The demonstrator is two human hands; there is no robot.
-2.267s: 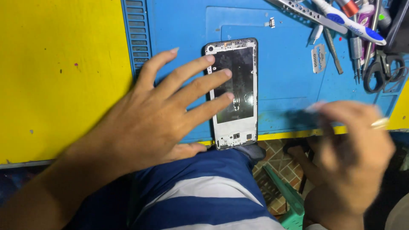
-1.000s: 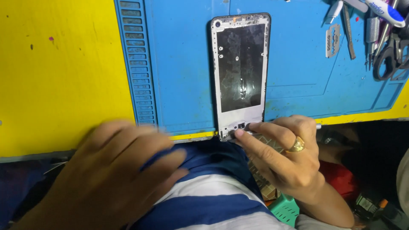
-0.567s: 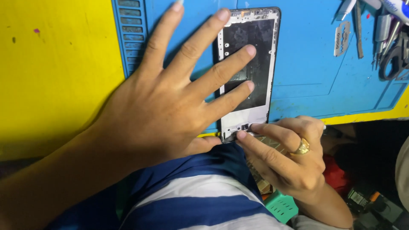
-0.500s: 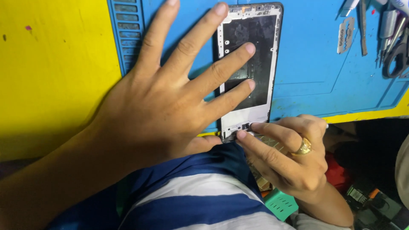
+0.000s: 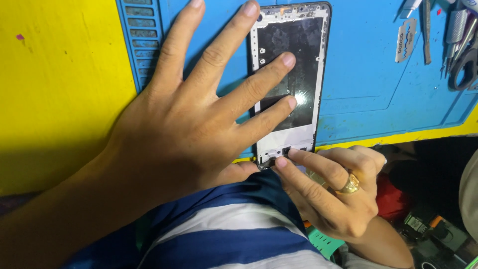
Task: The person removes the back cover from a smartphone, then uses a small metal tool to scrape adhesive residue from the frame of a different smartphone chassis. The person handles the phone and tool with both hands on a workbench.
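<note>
Phone frame (image 5: 291, 82) lies lengthwise on blue mat (image 5: 368, 74), bottom end at the table edge. Left hand (image 5: 184, 129) spread flat, two fingertips pressing its middle. Right hand (image 5: 331, 192) pinches the frame's bottom edge, fingers together.

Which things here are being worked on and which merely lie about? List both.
In hand: opened phone frame with dark inner panel; left hand pressing it flat; right hand at its lower edge; blue work mat.

Lying about: silver razor blade; black-handled scissors; yellow tabletop.
</note>
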